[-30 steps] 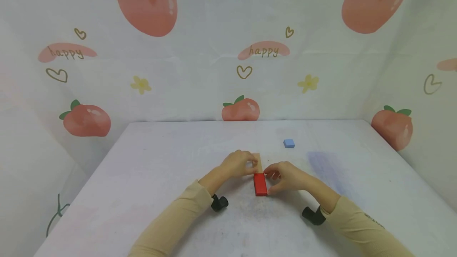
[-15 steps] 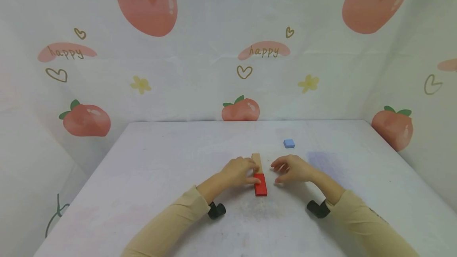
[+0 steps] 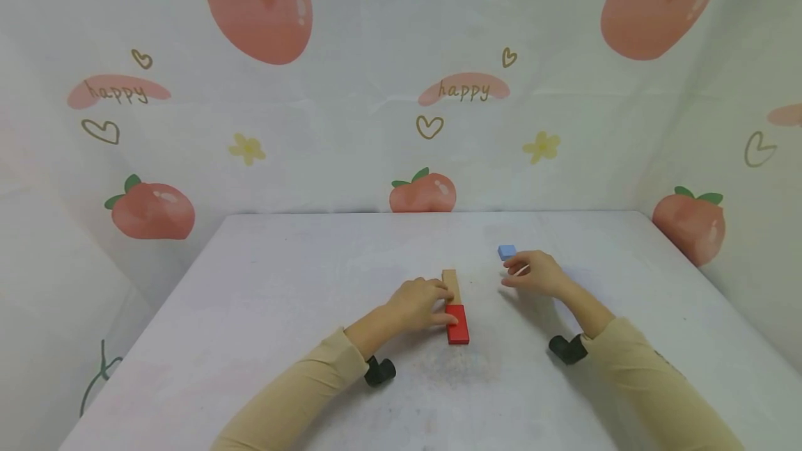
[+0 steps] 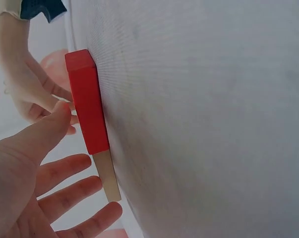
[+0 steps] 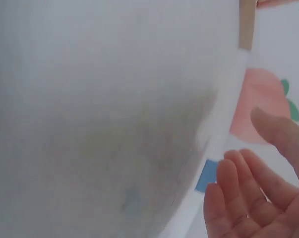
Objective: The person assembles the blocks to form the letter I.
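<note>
A red rectangular block (image 3: 457,324) lies end to end with a narrow bare-wood block (image 3: 451,287) in the middle of the table. My left hand (image 3: 415,303) is at their left side, thumb over the red block and fingertips by the wooden one. In the left wrist view those fingers (image 4: 70,186) are spread and fairly straight; whether they touch the blocks is hard to tell. Farther back, my right hand (image 3: 537,273) hovers just in front of a small blue block (image 3: 507,252). Its fingers (image 5: 256,191) are loosely bent, with nothing between them and the thumb.
The white-covered table (image 3: 301,277) ends at a white cloth backdrop (image 3: 351,103) printed with fruit. A black wrist camera (image 3: 380,372) sits under the left wrist and another black wrist camera (image 3: 567,349) under the right.
My right hand has moved from beside the red block, back and to the right, to the blue block. My left thumb has shifted onto the red block. The blocks lie about where they were.
</note>
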A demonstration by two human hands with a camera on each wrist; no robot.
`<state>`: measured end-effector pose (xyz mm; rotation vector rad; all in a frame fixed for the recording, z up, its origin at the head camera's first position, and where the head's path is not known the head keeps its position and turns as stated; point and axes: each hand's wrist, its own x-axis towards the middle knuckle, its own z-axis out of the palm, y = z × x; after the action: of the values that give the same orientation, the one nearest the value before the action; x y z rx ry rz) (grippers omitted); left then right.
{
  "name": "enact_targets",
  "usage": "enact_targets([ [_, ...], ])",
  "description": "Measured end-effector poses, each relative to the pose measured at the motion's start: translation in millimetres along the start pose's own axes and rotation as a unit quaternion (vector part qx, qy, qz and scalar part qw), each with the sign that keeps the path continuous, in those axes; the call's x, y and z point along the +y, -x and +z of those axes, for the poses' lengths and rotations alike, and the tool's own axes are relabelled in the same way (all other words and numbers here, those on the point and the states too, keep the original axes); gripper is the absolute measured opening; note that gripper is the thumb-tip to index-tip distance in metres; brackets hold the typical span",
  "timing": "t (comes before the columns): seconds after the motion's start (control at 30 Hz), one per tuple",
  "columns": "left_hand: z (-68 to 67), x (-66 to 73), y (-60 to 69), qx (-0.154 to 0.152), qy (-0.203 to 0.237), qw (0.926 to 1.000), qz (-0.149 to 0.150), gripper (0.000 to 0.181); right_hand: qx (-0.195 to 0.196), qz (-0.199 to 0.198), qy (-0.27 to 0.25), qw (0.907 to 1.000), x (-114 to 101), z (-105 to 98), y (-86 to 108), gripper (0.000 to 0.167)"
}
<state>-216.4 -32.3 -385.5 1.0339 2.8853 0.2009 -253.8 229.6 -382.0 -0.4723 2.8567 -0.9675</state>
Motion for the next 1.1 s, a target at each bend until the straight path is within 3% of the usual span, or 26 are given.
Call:
enact_targets([
  [0.33,1.1,-0.2,0.1,0.000,-0.005,1.0000,-0.002,0.045,0.048,0.100,-0.018,0.9937,12.2,-9.5,-4.7,0.048],
  [0.53,-0.1,1.1,0.7,-0.001,0.001,1.0000,-0.003,0.044,0.062,0.114,-0.044,0.9906,21.3,-10.6,-11.2,0.055],
  [0.77,-2.0,1.9,1.7,-0.002,0.000,1.0000,-0.004,0.044,0.050,0.147,-0.056,0.9863,16.6,-11.0,-18.1,0.056],
  [1.1,-2.9,2.8,1.9,-0.008,0.001,0.9999,-0.011,0.045,0.031,0.184,-0.030,0.9820,13.0,-8.5,-30.1,0.055],
])
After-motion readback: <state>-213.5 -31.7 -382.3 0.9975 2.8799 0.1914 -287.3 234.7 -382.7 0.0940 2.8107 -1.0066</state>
